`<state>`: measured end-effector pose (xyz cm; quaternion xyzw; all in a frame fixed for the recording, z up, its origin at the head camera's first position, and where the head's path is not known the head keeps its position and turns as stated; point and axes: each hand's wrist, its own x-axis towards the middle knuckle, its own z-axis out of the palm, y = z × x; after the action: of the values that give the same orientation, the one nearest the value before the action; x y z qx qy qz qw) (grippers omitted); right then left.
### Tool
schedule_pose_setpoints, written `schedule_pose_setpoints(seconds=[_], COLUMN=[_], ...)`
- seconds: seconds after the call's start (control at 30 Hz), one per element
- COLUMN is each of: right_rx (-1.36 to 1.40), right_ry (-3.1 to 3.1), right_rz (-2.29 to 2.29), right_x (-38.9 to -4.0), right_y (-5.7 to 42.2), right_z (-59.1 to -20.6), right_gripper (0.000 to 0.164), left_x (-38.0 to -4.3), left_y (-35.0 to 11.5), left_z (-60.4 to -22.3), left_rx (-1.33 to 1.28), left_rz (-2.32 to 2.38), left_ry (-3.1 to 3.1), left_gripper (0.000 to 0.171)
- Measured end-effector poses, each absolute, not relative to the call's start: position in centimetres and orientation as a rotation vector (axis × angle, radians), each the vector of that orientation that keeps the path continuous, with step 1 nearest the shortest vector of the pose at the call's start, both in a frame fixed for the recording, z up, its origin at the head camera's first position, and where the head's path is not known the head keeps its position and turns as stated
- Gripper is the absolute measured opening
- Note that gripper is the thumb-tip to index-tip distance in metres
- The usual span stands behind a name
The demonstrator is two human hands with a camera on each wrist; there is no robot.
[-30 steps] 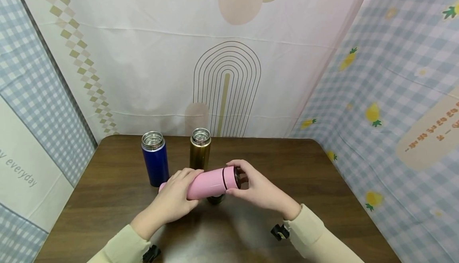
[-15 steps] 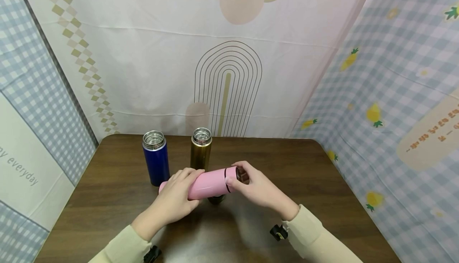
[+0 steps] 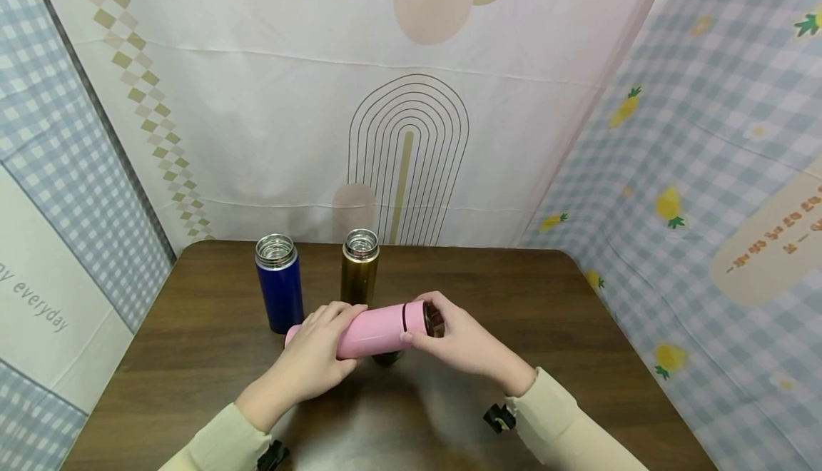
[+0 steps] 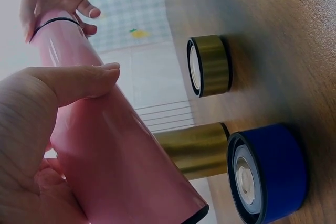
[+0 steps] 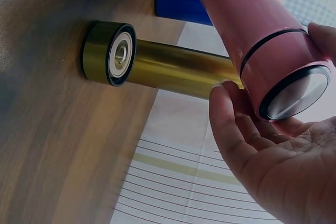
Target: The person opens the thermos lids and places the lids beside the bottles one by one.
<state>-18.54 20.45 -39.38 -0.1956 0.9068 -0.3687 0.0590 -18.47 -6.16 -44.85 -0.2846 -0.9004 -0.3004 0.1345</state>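
Note:
A pink thermos flask (image 3: 372, 332) is held tilted nearly sideways above the table, its lid end to the right. My left hand (image 3: 315, 350) wraps round its body, the thumb (image 4: 84, 82) lying across it in the left wrist view. At the other end, my right hand (image 3: 469, 342) grips the pink lid (image 5: 286, 80), thumb on one side and fingers on the other. The lid has a shiny metal top with a black rim and sits on the flask, a black ring at the seam. The flask's base is partly hidden behind my left hand.
Behind the hands stand a lidless blue flask (image 3: 280, 292) and a lidless gold flask (image 3: 357, 275), upright on the wooden table (image 3: 481, 278). A gold lid (image 4: 212, 65) and a blue lid (image 4: 278, 174) rest on the tabletop near them. Printed cloth (image 3: 276, 135) hangs behind.
My right thumb moved up over the lid's front, then back down to its lower edge, the fingers shifting round it. My left hand and the flask stay nearly in place.

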Motion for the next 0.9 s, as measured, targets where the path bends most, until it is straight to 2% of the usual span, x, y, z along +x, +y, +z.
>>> schedule_pose_setpoints(seconds=[0.37, 0.63, 0.9], right_rx=[-0.776, -0.715, -0.587], right_ry=[2.572, 2.594, 2.719], right_rz=[-1.293, -1.312, -1.175], right_x=[-18.53, -18.58, -18.84], right_y=[20.83, 20.73, 20.83], right_z=[-39.49, -39.67, -39.62], right_gripper=[0.063, 0.071, 0.053], left_x=[-18.36, -18.39, -18.42], left_y=[-6.03, -6.11, -6.16], left_z=[-44.75, -44.86, -45.07], left_rx=[-0.828, -0.830, -0.847], left_rz=[-0.927, -0.917, -0.876], left_ry=[-2.594, -2.603, -2.607], left_gripper=[0.077, 0.077, 0.077])
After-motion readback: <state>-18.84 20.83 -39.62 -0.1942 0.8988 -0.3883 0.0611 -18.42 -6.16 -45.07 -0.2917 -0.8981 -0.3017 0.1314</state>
